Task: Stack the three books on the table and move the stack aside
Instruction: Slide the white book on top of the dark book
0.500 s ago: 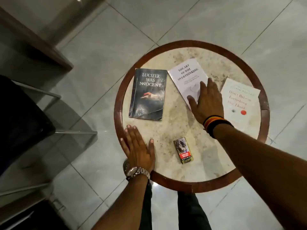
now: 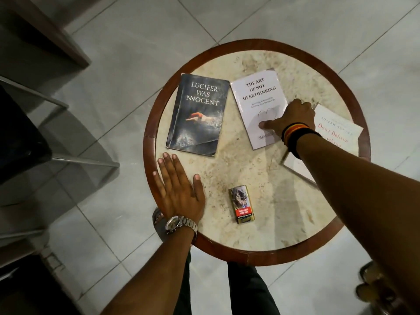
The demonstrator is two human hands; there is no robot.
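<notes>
**Three books lie flat on the round table, not yet stacked**

Three books sit side by side on the round table [image 2: 227, 253]; the table has a pale stone top and a brown wood rim.

On the left is the dark book [image 2: 197, 114], with "Lucifer Was Innocent" on its cover; it lies flat, face up, apart from both hands.

In the middle is the white book [image 2: 256, 96], with "The Art of Not Overthinking" on it; it lies just beside the dark book, a bit tilted.

The right hand [image 2: 293, 119] is on the white book's right side; the thumb presses down on the cover, and the fingers curl over the right edge; I cannot tell if the hand grips the book or only touches it.

On the right is the cream book [image 2: 338, 135], with red words on it; the right arm crosses over it and hides part of it; it lies near the table's right rim.

The left hand [image 2: 179, 192] lies flat and open on the near left side of the table; it holds nothing; a metal watch [image 2: 179, 223] is on its wrist.

A small packet [image 2: 242, 204] lies near the front of the table, between the two arms; it touches no book.

Striped bands [image 2: 295, 133] wrap the right wrist.
</notes>
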